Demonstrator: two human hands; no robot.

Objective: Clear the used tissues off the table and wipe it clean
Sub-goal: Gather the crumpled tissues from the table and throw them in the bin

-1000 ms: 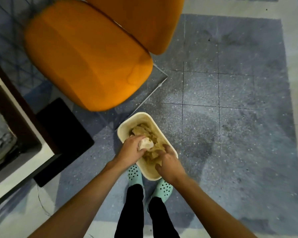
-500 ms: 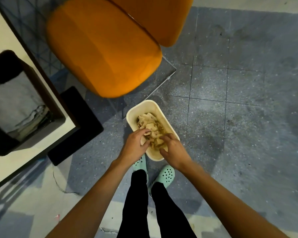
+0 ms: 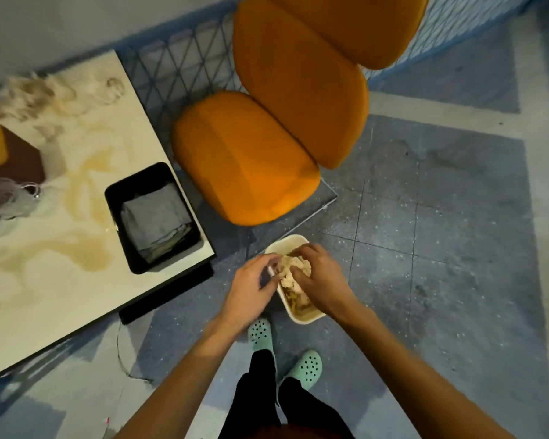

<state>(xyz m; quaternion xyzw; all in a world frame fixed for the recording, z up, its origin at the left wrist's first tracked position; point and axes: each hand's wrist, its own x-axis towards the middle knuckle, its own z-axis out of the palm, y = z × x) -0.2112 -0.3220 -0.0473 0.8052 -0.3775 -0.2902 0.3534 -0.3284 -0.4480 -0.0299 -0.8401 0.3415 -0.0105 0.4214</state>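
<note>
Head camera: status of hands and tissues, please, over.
Left hand and right hand both grip crumpled brown-stained tissue wad over cream plastic bin on floor. White tissues, brown spill on pale table. Nothing blocks bin.

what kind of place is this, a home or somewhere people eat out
Probably a casual cafe or canteen, though a home is possible: a pale table with brown spill stains, orange cushioned chairs beside it, and a small bin of used tissues on a speckled tiled floor.

Desk (image 3: 45, 280): pale top, brown spill streaks. Loose tissues (image 3: 29, 90) bunched at its far edge. Tissue wad (image 3: 290, 269): crumpled, brown-stained, heaped in cream bin (image 3: 301, 319) on floor.
</note>
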